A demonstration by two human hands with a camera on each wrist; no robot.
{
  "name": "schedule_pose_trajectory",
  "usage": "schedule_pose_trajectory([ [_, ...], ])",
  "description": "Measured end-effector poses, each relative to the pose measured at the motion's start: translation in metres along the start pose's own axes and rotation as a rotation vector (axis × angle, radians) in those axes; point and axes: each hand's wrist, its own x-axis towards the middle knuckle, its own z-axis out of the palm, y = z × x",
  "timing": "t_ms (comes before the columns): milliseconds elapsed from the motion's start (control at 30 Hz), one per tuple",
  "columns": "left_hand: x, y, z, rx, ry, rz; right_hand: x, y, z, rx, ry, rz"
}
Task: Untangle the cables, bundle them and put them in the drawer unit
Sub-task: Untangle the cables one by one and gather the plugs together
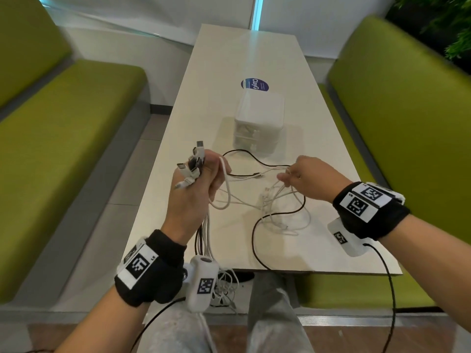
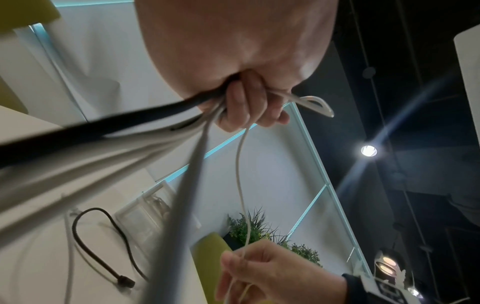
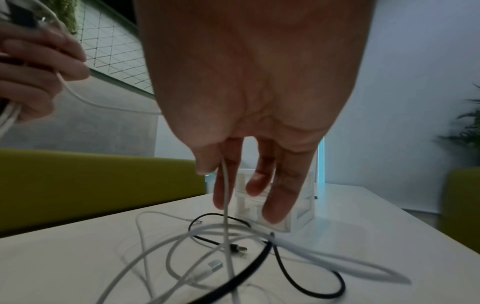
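Observation:
My left hand [image 1: 204, 179] is raised over the table's near left part and grips a bunch of white and black cables [image 2: 207, 115]; their plug ends [image 1: 195, 161] fan out above the fist and the rest hangs down past the table edge. My right hand [image 1: 303, 174] pinches one white cable [image 3: 225, 185] between thumb and fingers above the loose tangle [image 1: 280, 207] of white and black cables lying on the table. The small white drawer unit [image 1: 258, 121] stands just beyond, drawers closed, with cables visible inside.
The long white table [image 1: 242, 59] carries a round blue sticker [image 1: 254, 84] behind the drawer unit. Green benches [image 1: 63, 123] flank both sides. More white cable [image 1: 226, 284] hangs below the near table edge by my knees.

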Motion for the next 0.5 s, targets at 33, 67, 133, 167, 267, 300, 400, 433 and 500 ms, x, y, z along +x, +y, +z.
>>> schedule_pose_trajectory([
  [33, 0.0, -0.002, -0.001, 0.015, -0.015, -0.003, 0.0, -0.001, -0.002, 0.035, 0.011, 0.023],
  [67, 0.0, -0.004, -0.001, 0.027, -0.037, -0.021, 0.0, -0.004, -0.003, 0.098, 0.025, 0.033],
  [133, -0.001, -0.008, -0.002, 0.072, -0.088, -0.071, -0.001, -0.012, -0.006, 0.205, 0.108, 0.013],
  [167, -0.002, -0.01, -0.001, 0.1, -0.108, -0.095, -0.002, -0.016, -0.009, 0.229, 0.169, -0.011],
  [267, -0.005, -0.013, 0.001, 0.136, -0.142, -0.154, -0.007, -0.029, -0.02, 0.344, 0.321, -0.093],
  [300, -0.005, -0.012, 0.002, 0.152, -0.146, -0.171, -0.008, -0.033, -0.023, 0.4, 0.357, -0.119],
  [400, -0.004, -0.012, 0.004, 0.213, -0.139, -0.196, -0.014, -0.045, -0.03, 0.541, 0.452, -0.215],
  [433, -0.004, -0.013, 0.004, 0.223, -0.125, -0.191, -0.015, -0.049, -0.031, 0.573, 0.473, -0.25],
  [500, -0.004, -0.015, 0.003, 0.21, -0.082, -0.174, -0.019, -0.056, -0.033, 0.621, 0.483, -0.306],
])
